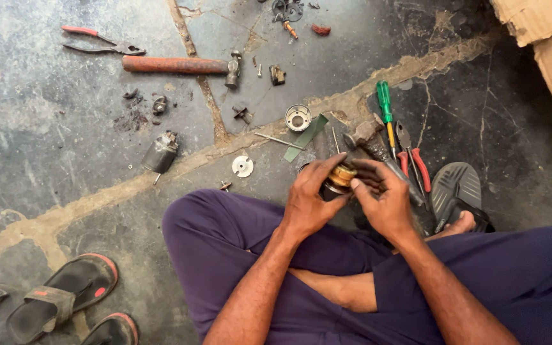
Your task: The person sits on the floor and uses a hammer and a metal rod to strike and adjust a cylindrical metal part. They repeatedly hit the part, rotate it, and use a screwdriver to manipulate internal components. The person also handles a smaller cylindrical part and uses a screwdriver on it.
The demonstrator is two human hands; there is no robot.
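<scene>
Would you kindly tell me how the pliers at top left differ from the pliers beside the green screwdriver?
The top-left pliers lie apart from other tools, handles spread, pointing sideways. The pliers by the green screwdriver lie in a heap of tools, handles closer together, pointing toward the person. Both have red grips and rest on the floor.
</scene>
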